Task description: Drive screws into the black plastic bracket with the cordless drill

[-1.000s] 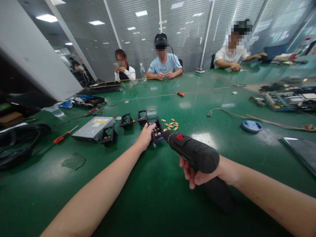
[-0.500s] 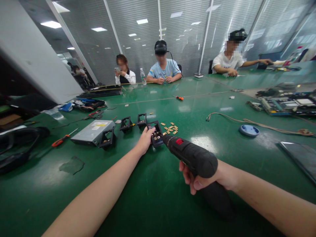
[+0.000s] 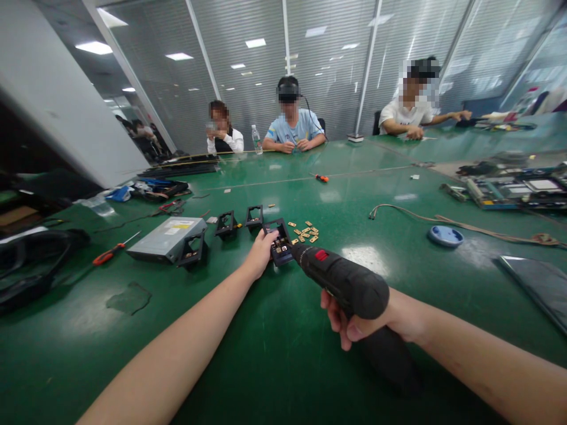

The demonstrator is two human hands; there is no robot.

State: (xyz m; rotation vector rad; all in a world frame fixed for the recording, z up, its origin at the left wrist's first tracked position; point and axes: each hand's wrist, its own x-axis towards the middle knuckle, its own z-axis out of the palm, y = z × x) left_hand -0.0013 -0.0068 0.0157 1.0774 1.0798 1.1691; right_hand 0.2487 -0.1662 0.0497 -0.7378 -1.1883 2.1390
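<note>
My left hand (image 3: 258,255) grips the near left side of a small black frame-shaped part (image 3: 279,239) lying on the green table (image 3: 274,348), fingers curled round its edge. A black electric screwdriver (image 3: 343,277) with a red switch is held in my right hand (image 3: 354,321), fingers wrapped round the handle. Its tip points into the black part. Several small brass plates (image 3: 305,231) lie scattered just beyond the part. Two more black frame parts (image 3: 227,223) (image 3: 254,216) stand to the left.
A grey drive unit (image 3: 168,237) and a red-handled screwdriver (image 3: 110,251) lie at left. A blue round lid (image 3: 445,235), a cable (image 3: 443,212) and circuit boards (image 3: 509,190) are at right. Three people sit at the far side.
The view has shifted slightly. Both hands, the part and the electric screwdriver keep the same hold and position.
</note>
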